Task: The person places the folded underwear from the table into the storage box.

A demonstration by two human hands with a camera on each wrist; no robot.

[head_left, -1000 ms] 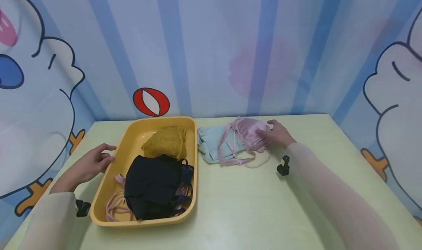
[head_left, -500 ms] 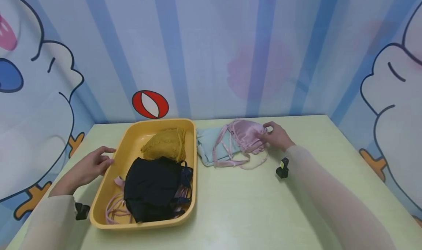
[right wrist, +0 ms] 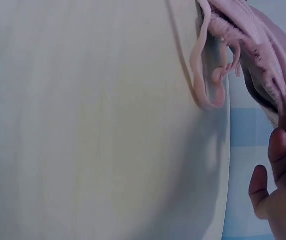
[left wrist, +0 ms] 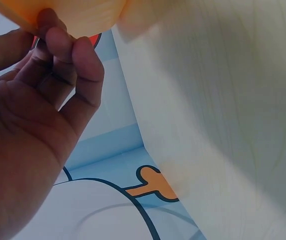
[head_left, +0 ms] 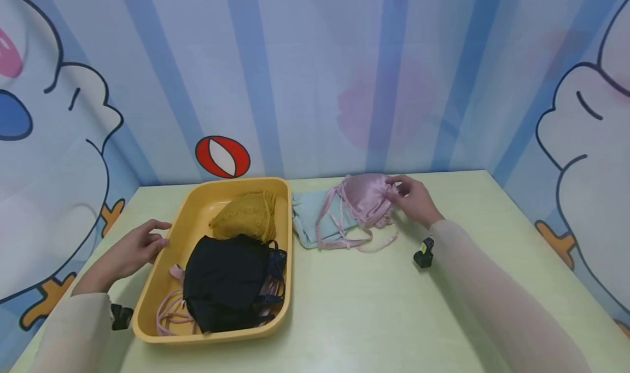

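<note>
My right hand pinches the edge of a pink satin bra at the back of the table, thumb against fingers. In the right wrist view its lace trim and a dangling strap show. Beneath the bra lies a folded pale-green cloth, partly hidden. At the other side my left hand grips the left rim of a yellow plastic tray; the left wrist view shows fingertips and thumb at that rim. Inside the tray are a folded black bra and a mustard lacy garment.
Pink straps and a dark blue strapped piece also lie in the tray. The pale table ends at a striped cartoon backdrop behind and on both sides.
The right hand shifts the pink bra slightly left over the green cloth, then turns its cup up a little. The left hand stays on the tray rim. The head view shifts slightly.
</note>
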